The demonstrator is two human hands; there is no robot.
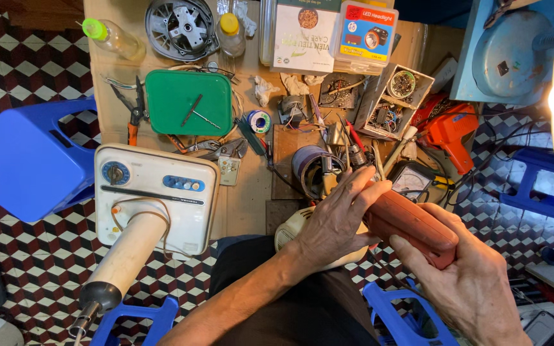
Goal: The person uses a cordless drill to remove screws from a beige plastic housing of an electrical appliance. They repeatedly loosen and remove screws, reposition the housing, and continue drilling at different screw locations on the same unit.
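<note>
Nearest you: right hand point(476, 282), fingers curled round the lower end of a reddish-brown plastic tool body point(411, 227), smooth, oblong, rounded at the corners. Its long axis runs from lower right, in that grip, up-left toward the bench point(251, 198).

Left hand point(338, 221), closed over the tool's upper end, fingertips pinching at its tip; this hand is the nearer to the working end. Under the left palm, a cream plastic housing point(290, 230), glossy, curved, mostly hidden.

Left of your hands: a cream fan base point(155, 192) with dial and blue push-buttons, its tube column reaching toward you.

Just beyond the tool tip: a dark cylindrical pot point(312, 168) crammed with hand tools.

Farther: a green plastic lid point(189, 102), flat and matt; pliers point(136, 109); an orange drill point(450, 131); an open white parts box point(395, 102).
</note>
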